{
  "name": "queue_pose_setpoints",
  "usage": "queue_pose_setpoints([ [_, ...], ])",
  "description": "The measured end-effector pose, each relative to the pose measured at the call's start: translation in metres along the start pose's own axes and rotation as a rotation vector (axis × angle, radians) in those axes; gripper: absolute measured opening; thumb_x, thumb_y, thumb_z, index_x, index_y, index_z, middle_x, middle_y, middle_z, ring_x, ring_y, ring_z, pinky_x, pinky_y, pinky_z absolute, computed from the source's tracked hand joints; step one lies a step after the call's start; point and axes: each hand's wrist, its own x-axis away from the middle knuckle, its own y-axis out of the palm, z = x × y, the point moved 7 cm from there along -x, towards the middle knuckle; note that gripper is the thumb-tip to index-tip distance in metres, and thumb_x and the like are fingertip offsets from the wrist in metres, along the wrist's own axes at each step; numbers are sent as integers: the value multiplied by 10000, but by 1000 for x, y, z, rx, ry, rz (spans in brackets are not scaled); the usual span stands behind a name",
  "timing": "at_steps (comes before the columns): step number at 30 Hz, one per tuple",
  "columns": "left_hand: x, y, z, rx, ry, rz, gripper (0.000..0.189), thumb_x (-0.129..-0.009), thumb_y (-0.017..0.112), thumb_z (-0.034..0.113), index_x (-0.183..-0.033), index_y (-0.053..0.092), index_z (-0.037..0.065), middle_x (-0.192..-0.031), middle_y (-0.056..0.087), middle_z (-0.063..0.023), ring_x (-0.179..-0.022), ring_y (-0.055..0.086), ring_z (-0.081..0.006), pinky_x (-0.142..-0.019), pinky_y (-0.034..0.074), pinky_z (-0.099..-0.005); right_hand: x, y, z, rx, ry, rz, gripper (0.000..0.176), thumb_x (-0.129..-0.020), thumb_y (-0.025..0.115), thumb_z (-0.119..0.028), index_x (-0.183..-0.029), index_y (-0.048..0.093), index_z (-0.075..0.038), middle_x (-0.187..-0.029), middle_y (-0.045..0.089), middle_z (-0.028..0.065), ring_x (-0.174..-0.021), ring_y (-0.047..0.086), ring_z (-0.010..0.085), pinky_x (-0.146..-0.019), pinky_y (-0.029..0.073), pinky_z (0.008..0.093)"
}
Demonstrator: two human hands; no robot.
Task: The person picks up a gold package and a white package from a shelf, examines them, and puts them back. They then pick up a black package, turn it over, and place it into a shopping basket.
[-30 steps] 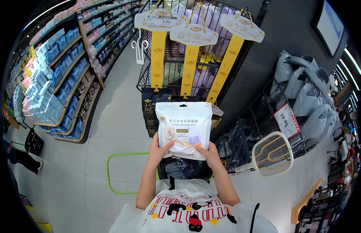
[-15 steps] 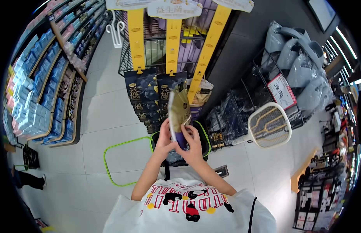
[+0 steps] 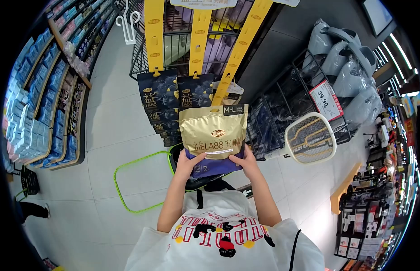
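A gold and purple package (image 3: 213,131) faces me upright, its front marked M-L and LA88. My left hand (image 3: 186,163) grips its lower left edge, thumb across the front. On the lower right edge my right hand (image 3: 247,162) holds it the same way. Black packages (image 3: 159,92) hang on yellow strips (image 3: 154,36) just behind it. Below the package, and partly hidden by it, is a black basket (image 3: 173,156) with a green handle (image 3: 117,180).
Shelves of blue packs (image 3: 56,101) stand at the left. At the right are a wire rack (image 3: 304,86) with a 39.90 sign (image 3: 326,100), a racket (image 3: 310,137) and plastic-wrapped grey items (image 3: 350,81). A person's dark-trousered leg (image 3: 34,209) shows at the far left.
The package has turned from edge-on to front-facing. My hands have moved apart to its two sides. The view has shifted slightly, and the hanging packages appear higher and further left.
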Motion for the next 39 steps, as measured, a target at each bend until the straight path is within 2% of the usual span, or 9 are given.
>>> queue_pose_setpoints([
  [1,-2,2,-2,-14,4,-1,342,-797,717,39,-1102,579,-35,-1015,667,-82,-875,629,-130,-817,499,-270,1,1,20,-115,250,-105,569,-767,769,-114,-1258,487,-51,-1177,577,57,-898,562,103,-677,439,225],
  [7,-29,7,6,-173,305,188,342,-860,655,65,-1162,535,-44,-1143,613,-109,-952,604,-141,-820,496,-286,-46,-15,32,-228,176,-11,425,-787,740,-76,-1170,557,-56,-1006,649,-13,-790,567,52,-556,370,195],
  [11,-31,-35,-40,-566,224,239,336,-886,620,109,-1194,531,8,-1068,620,-113,-898,607,-169,-819,485,-274,-122,-38,14,-171,32,-5,414,-784,745,-73,-1156,566,-59,-936,636,-26,-680,498,29,-518,340,200],
  [13,-11,-73,-92,-843,49,211,327,-885,622,141,-1174,542,11,-981,637,-116,-874,616,-172,-803,486,-284,-161,-46,17,-154,43,-18,468,-790,723,-28,-1215,529,-12,-1130,628,57,-983,590,127,-834,451,246],
  [17,97,-219,-284,-1277,-614,134,497,-819,667,380,-1136,622,0,-1038,666,-214,-978,630,-320,-864,487,-375,-221,-61,52,-203,-32,-52,489,-787,722,-35,-1231,521,2,-1140,621,72,-1008,581,151,-888,435,271],
  [23,297,-248,-344,-880,-1134,478,488,-821,661,366,-1136,622,-5,-1045,666,-210,-976,632,-316,-864,489,-373,-240,-83,92,-192,12,-48,483,-788,722,-54,-1227,530,12,-1128,626,75,-999,584,157,-890,435,274],
  [30,304,-196,-353,-577,-974,717,478,-824,654,349,-1136,621,-11,-1053,666,-206,-973,635,-311,-864,490,-371,-274,-116,159,77,29,2,548,-778,748,-118,-1248,511,34,-1195,594,112,-1067,559,205,-923,409,300],
  [33,286,-177,-350,-546,-880,729,473,-825,651,342,-1136,621,-13,-1057,666,-204,-972,636,-309,-864,490,-370,-251,-122,117,209,202,25,598,-788,763,-204,-1249,494,66,-1245,558,154,-1128,530,247,-952,381,318],
  [39,281,-162,-346,-568,-860,730,465,-828,645,328,-1136,620,-18,-1064,665,-200,-970,638,-305,-864,491,-368,-276,-145,159,107,142,22,448,-792,770,-205,-1108,567,39,-1053,610,78,-904,562,189,-805,439,313],
])
